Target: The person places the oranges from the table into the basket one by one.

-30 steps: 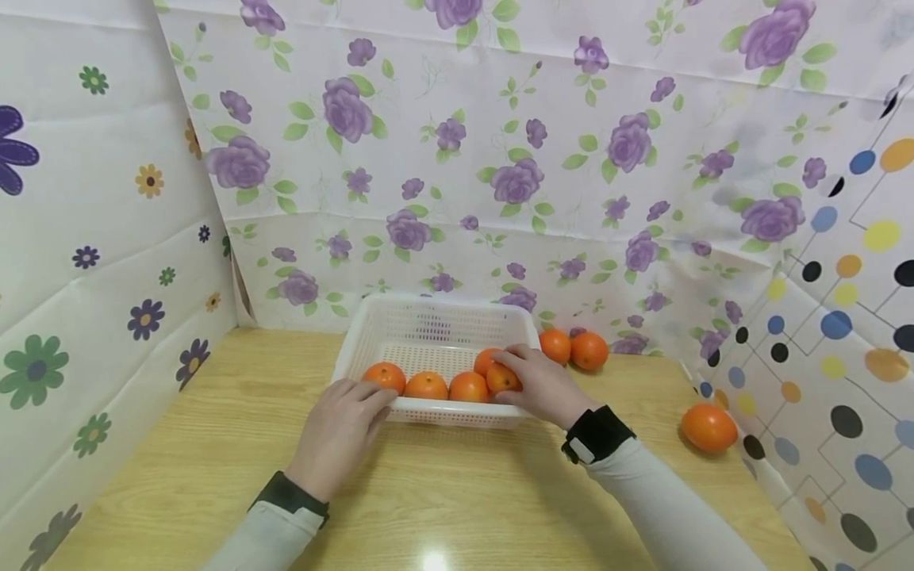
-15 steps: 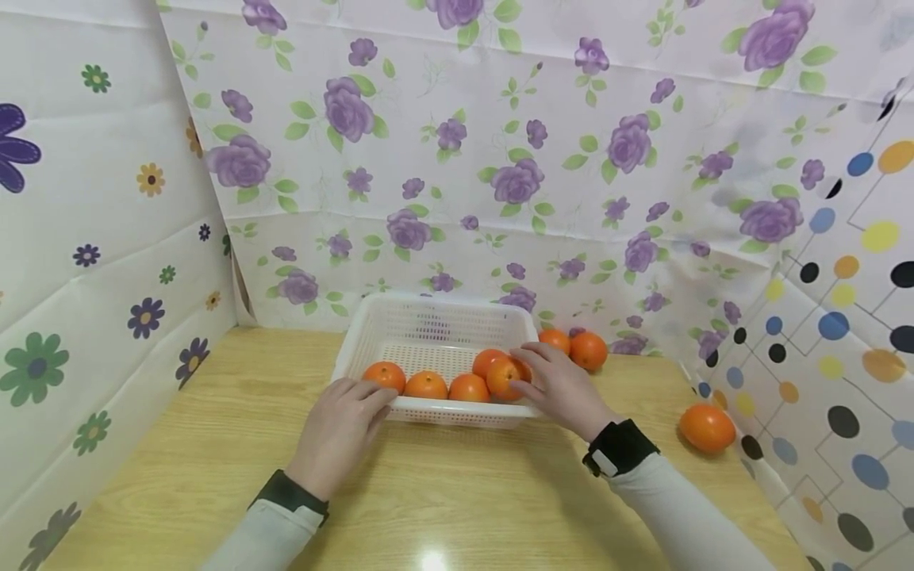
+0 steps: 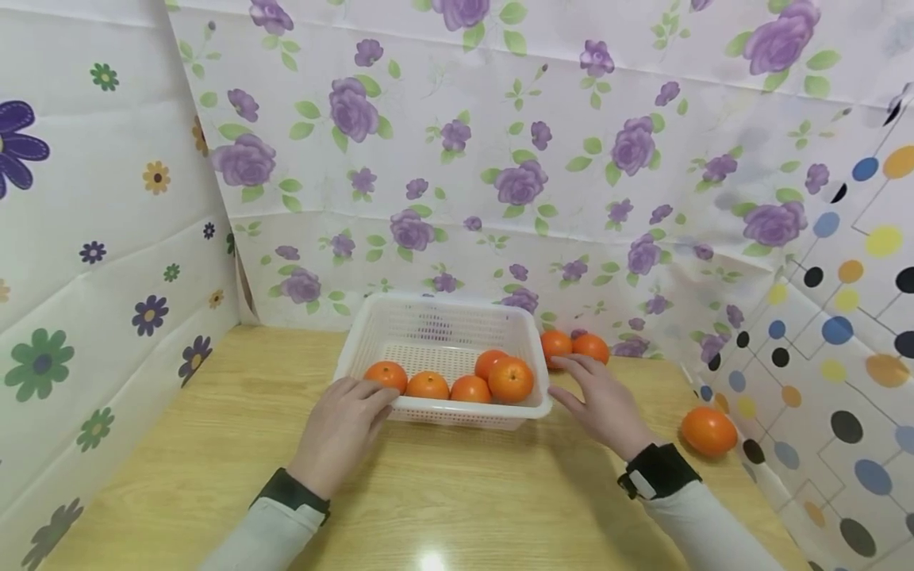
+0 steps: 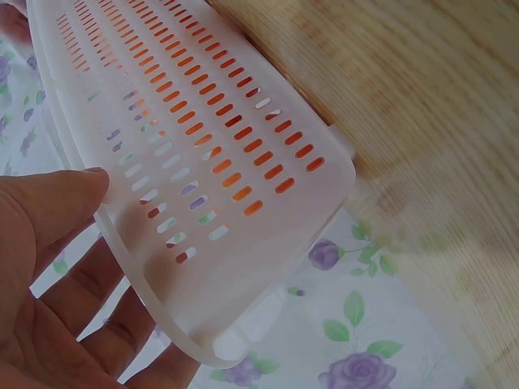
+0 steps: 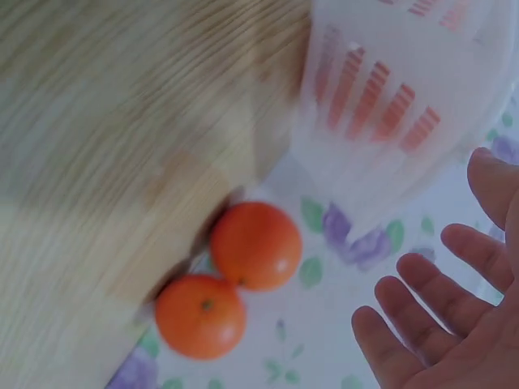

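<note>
A white perforated plastic basket [image 3: 443, 410] stands on the wooden table with several oranges [image 3: 428, 385] along its near side. My left hand [image 3: 346, 428] grips the basket's near left rim; in the left wrist view the thumb [image 4: 69, 194] lies over the rim with the fingers on its other side. Inside the right end, one orange [image 3: 510, 379] sits a little higher than its neighbours. Off the basket's right side hovers my right hand [image 3: 600, 404], holding nothing, its fingers spread. Beyond its fingertips lie two oranges side by side, a nearer one [image 5: 255, 245] and another [image 5: 199, 316].
A single orange [image 3: 709, 431] lies at the table's right, beside the dotted sheet [image 3: 850, 333]. A flowered sheet [image 3: 457, 174] hangs behind the basket. Bare wood of the table [image 3: 457, 492] shows in front of it.
My right hand has let go of an orange in the basket's right end and moved out to the right, past the rim. My left hand has stayed on the rim.
</note>
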The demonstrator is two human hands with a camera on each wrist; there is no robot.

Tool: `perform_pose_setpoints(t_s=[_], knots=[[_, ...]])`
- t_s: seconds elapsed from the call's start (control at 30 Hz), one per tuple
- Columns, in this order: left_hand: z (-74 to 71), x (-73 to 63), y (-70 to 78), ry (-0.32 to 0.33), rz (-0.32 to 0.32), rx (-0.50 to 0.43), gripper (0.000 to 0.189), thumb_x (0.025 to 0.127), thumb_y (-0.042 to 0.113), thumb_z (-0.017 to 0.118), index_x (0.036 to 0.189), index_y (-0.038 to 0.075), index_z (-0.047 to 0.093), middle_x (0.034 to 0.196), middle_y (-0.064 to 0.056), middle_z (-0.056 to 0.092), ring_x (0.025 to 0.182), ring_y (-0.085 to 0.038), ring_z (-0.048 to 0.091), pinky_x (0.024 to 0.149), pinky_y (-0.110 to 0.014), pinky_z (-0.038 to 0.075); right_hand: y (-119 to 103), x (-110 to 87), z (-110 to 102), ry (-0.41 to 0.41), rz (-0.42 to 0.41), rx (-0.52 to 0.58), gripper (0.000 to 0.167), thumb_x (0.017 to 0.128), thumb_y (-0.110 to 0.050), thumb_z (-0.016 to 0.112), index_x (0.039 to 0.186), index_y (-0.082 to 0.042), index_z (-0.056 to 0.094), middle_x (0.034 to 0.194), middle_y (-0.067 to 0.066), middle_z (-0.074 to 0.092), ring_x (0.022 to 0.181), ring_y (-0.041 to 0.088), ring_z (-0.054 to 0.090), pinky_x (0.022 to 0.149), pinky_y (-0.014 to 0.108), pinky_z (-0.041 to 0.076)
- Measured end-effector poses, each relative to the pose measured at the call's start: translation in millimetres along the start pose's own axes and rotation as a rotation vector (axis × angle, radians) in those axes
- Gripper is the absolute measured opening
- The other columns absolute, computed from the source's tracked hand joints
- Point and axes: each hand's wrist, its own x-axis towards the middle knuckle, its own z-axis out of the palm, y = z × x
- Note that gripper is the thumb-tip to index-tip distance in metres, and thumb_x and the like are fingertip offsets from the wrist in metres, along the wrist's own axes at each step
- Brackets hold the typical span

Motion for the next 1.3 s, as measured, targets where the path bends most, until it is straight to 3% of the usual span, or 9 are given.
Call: perform_pose_setpoints(t_s=[0.17,0.4,0.8,1.17,1.3], knots=[[-0.5,-0.3,0.0,0.003,-0.003,-0.008,0.031,0.088,0.008,0.095,0.117,0.015,0.084,0.114,-0.003,0.081,0.1,-0.026,0.069,0.092,-0.044,0.058,18,-14.7,-11,0.027,0.031,-0.04,0.054,0.101,-0.025,0.084,0.147,-0.002,0.066,0.142,0.025,0.065,0.128,0.049,0.063,0.102,0.068,0.056],[-0.5,-0.6,0.2,-0.014,-0.005,-0.001,0.029,0.09,0.011,0.094,0.117,0.016,0.084,0.114,-0.003,0.08,0.099,-0.026,0.069,0.091,-0.042,0.058,40,-40.5,-21,-0.022,0.133,-0.112,0.056,0.103,-0.027,0.083,0.148,0.001,0.065,0.144,0.031,0.062,0.133,0.054,0.058,0.109,0.072,0.048],[0.2,0.1,0.6,-0.03,-0.014,0.004,0.03,0.09,0.011,0.094,0.118,0.015,0.084,0.114,-0.004,0.08,0.099,-0.026,0.069,0.092,-0.043,0.058,71,-75.1,-39,-0.019,0.279,-0.166,0.057,0.103,-0.026,0.081,0.148,0.003,0.062,0.146,0.036,0.057,0.13,0.06,0.056,0.103,0.077,0.047],[-2.0,0.3,1.9,-0.028,-0.006,0.0,0.028,0.091,0.011,0.093,0.117,0.014,0.084,0.114,-0.004,0.08,0.1,-0.027,0.07,0.093,-0.044,0.058,96,-96.0,-41,0.094,0.244,-0.265,0.054,0.095,-0.021,0.088,0.137,0.007,0.067,0.133,0.037,0.064,0.119,0.061,0.06,0.096,0.075,0.048],[-2.3,0.7,2.6,-0.035,-0.012,0.007,0.028,0.091,0.011,0.093,0.118,0.015,0.084,0.114,-0.004,0.08,0.101,-0.027,0.07,0.095,-0.045,0.059,104,-99.6,-43,0.087,0.27,-0.284,0.056,0.095,-0.021,0.088,0.137,0.01,0.066,0.135,0.041,0.061,0.121,0.063,0.057,0.102,0.078,0.044]])
